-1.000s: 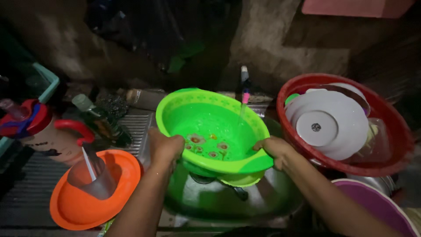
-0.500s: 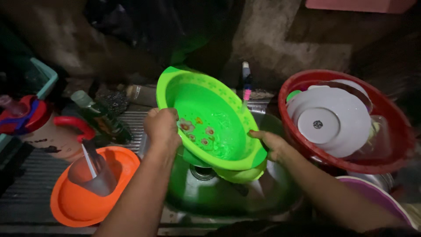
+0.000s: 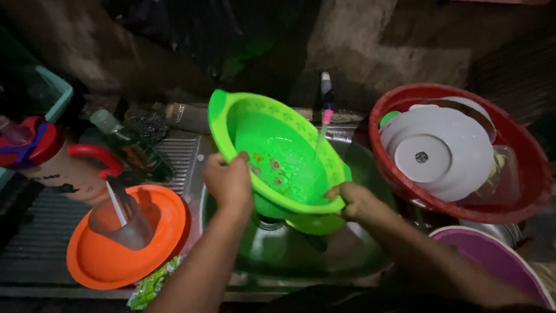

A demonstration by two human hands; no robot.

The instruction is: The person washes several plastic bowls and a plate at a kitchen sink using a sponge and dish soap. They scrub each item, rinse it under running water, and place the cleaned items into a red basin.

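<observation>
Head view: both hands are on the green bowl, which sits tilted over the sink, its open face turned toward the tap at the far side. That tilt lets the thin stream of water strike the inside and run down toward the low near edge. The left hand has its fingers curled shut over the bowl's left rim; the right hand pinches the near right rim, fingers closed on it, so the bowl hangs between the two grips above the basin instead of resting in it. Bits of food cling to the bowl's floor, right where the water lands.

To the left, an orange plate on the ribbed drainboard carries a clear cup with a straw. To the right, a red basin holds a white plate leaning on edge, well apart from the running water. A purple tub sits near right.
</observation>
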